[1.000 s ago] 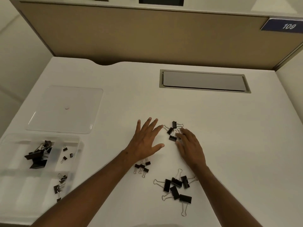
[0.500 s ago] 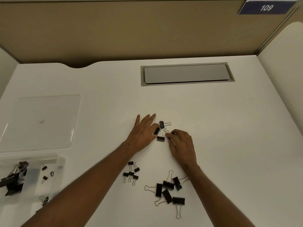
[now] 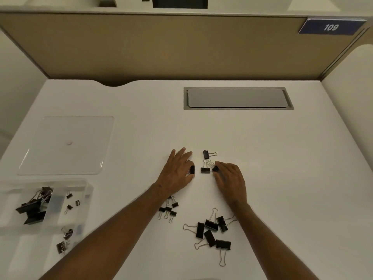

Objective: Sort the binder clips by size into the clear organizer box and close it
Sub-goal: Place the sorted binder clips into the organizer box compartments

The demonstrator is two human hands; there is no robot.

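Observation:
My left hand [image 3: 176, 172] lies on the white desk and pinches a medium black binder clip [image 3: 192, 169] between thumb and forefinger. My right hand [image 3: 230, 176] pinches another medium clip [image 3: 215, 168] at its fingertips. Two more medium clips [image 3: 205, 170] [image 3: 206, 154] lie between and just beyond the hands. A cluster of small clips [image 3: 168, 211] sits by my left wrist. Several large clips [image 3: 212, 229] lie near my right forearm. The clear organizer box [image 3: 84, 190] at the left holds sorted clips in its compartments. Its clear lid [image 3: 66, 144] lies flat behind it.
A grey cable hatch [image 3: 238, 98] is set into the desk at the back. A tan partition [image 3: 181, 47] with a blue "109" sign [image 3: 331, 27] borders the far edge. The desk edge drops off at the left.
My hands have drawn slightly apart, each taking one clip out of the medium group. The head camera has shifted, bringing the organizer box further into view.

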